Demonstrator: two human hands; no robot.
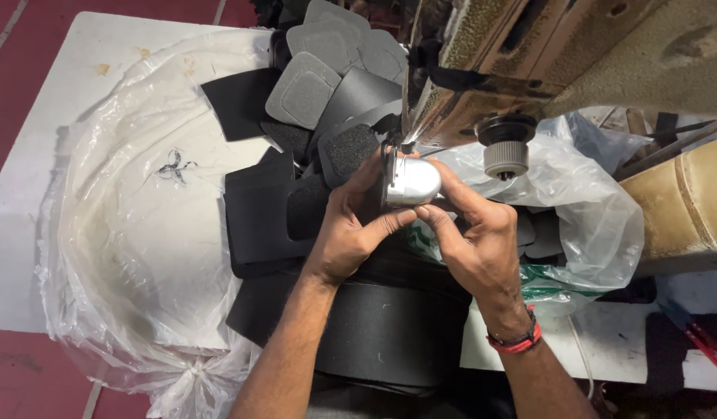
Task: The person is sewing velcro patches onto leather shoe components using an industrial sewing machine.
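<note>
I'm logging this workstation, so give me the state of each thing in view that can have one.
Left hand: gripping a black piece against the metal post.
Right hand: fingertips pressed on the post.
Metal post: shiny, held between both hands.
Black pieces: piled loosely, overlapping.
Clear bag: open, crumpled, knotted at one end.
Knob: hanging below the machine, untouched.
Wristband: worn on the right wrist.

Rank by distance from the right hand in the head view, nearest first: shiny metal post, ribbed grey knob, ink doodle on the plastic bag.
From the right hand:
1. Shiny metal post, at its fingertips, to the left.
2. Ribbed grey knob, just above.
3. Ink doodle, far left on the plastic bag.
</note>
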